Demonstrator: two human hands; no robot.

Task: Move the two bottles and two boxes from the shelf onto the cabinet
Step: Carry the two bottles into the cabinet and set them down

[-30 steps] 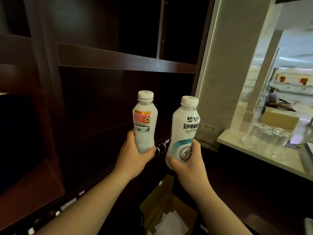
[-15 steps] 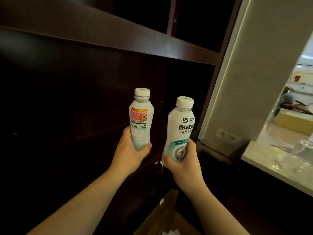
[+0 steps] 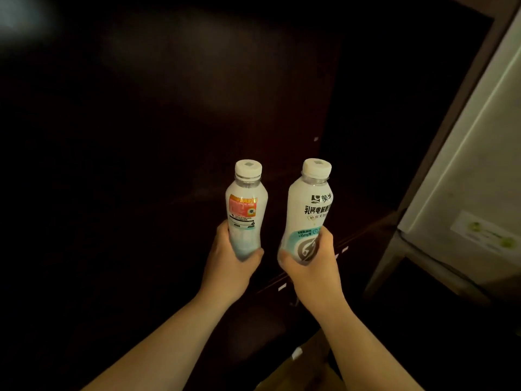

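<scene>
Carton (image 3: 307,371): brown cardboard at the bottom edge, between the 2 forearms.
Left hand (image 3: 228,266): fingers wrapped tight around the base of the left bottle (image 3: 245,213), held upright in the air.
Right hand (image 3: 313,269): clamped on the lower half of the right bottle (image 3: 308,213), tilted slightly right.
Bottles: both white, capped, side by side, not touching.
Shelf unit (image 3: 169,136): dark wood behind both bottles, detail lost in shadow.
Wall (image 3: 473,176): pale panel at far right.
</scene>
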